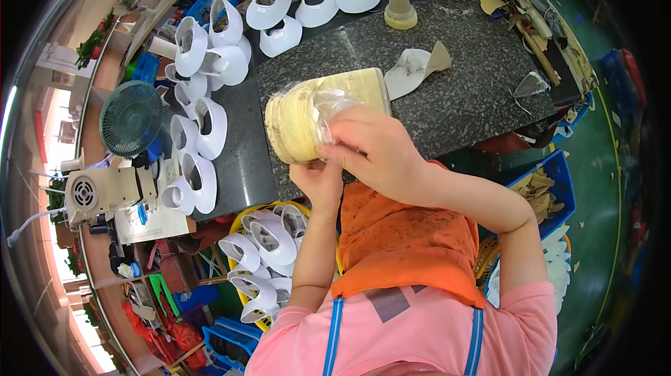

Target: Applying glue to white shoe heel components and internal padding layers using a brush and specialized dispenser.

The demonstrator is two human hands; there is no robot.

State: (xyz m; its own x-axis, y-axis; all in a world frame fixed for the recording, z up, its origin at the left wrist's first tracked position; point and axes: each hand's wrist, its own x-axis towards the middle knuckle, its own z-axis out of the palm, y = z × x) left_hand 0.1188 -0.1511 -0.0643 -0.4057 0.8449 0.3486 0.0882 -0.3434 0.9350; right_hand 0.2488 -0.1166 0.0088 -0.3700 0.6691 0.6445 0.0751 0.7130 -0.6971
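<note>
A pale-yellow tub-like container [290,124] with a smeared, rounded end lies over the near edge of the stone worktop. My left hand [319,182] is closed at its lower edge, its fingertips partly hidden beneath it. Across the container's near side reaches my right hand [367,145], fingers bent and pinched against it. Crinkled clear plastic film [335,103] shows just above those fingers. Just beyond lies a limp white-and-tan piece [412,72], and farther back a cone-shaped pot [400,5] stands upright.
White curved shoe uppers [212,128] line the worktop's left and far sides. More fill a yellow-rimmed basket [237,226] below the left edge. A green fan [131,119] and a cream machine [105,191] stand left. At right is a blue crate [567,194] of tan scraps.
</note>
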